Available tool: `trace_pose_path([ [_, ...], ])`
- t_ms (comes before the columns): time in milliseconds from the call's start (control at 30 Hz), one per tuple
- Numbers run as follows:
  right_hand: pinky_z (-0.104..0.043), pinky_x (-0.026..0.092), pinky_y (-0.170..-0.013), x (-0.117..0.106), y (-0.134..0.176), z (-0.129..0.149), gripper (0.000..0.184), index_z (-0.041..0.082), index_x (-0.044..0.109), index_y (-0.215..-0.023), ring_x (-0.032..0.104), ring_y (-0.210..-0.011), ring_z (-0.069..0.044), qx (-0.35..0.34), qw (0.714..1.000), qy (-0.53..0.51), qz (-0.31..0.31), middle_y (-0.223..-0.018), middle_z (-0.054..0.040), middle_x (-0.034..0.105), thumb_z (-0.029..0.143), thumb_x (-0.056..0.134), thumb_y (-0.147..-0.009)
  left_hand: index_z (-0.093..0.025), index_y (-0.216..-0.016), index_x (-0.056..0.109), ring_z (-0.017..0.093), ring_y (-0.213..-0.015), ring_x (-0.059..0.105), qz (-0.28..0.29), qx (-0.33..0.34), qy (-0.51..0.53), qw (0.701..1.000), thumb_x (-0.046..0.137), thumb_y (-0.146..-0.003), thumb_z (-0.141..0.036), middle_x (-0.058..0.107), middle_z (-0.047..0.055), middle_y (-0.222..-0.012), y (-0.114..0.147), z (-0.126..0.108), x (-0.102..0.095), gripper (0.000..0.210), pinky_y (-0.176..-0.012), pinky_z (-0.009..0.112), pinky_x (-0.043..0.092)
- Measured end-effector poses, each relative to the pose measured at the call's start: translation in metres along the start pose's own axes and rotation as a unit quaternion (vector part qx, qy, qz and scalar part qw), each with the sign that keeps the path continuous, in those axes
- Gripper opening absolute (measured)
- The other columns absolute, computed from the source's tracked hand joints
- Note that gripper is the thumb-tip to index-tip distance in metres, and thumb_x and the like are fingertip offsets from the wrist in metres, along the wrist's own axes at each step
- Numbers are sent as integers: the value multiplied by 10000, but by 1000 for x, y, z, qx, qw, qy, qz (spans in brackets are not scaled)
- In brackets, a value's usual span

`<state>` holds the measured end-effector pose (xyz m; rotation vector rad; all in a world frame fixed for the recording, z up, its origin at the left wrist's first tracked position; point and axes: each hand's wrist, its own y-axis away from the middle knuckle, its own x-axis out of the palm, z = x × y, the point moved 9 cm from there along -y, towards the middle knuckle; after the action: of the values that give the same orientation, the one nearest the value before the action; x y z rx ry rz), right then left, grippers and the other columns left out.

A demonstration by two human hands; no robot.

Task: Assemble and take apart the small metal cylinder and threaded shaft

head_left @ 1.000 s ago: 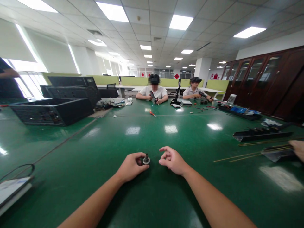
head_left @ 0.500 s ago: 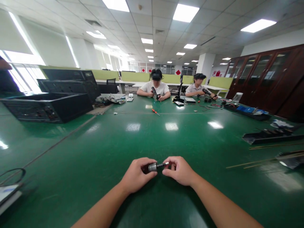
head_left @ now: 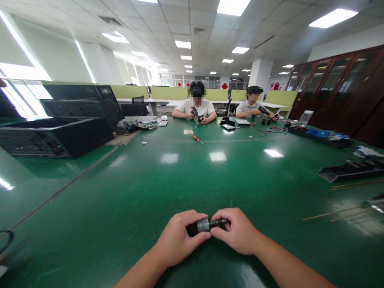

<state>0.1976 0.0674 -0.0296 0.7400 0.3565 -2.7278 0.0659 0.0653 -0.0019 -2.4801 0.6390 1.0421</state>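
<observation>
Low in the head view, my left hand [head_left: 181,239] is closed around the body of a tool part, a grey metal cylinder [head_left: 203,225] with a dark rear end mostly hidden in my palm. From its right side sticks out a thin, dark, ridged shaft [head_left: 215,224]. My right hand [head_left: 240,231] pinches this shaft between thumb and fingers, close to the cylinder. The shaft's tip shows partly between those fingers. Both hands are just above the green table [head_left: 186,180], and the part lies nearly level between them.
An orange-handled screwdriver [head_left: 197,139] lies farther back. Black computer cases [head_left: 78,138] stand at the left. Dark trays [head_left: 351,171] and thin rods [head_left: 333,214] are at the right. Two people [head_left: 195,105] sit across the table, each holding a dark tool.
My right fingers have slid along the shaft towards the cylinder, and the hands are closer together. Both hands sit lower and slightly farther right in the view, which has shifted a little.
</observation>
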Motion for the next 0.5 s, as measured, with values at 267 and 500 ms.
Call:
trace_pose_path([
  [267,-241,343,-532,2,-2,-4,107,213,727,-823,497,-559,-129,12,999,-33,3,-682,2,649,288,654,-802,-264,-1008,696,183,-796,611,4,-1,-4,1000,652,-835,-353,674,15,-832,0,-2,2,200,-727,270,433],
  [500,-235,365,-545,1,-1,-5,115,204,714,-825,529,-593,-137,17,999,-40,1,-687,0,645,295,644,-819,-278,-1052,674,204,-875,621,-3,-36,-15,999,623,-852,-395,707,16,-953,1,3,5,237,-798,294,440],
])
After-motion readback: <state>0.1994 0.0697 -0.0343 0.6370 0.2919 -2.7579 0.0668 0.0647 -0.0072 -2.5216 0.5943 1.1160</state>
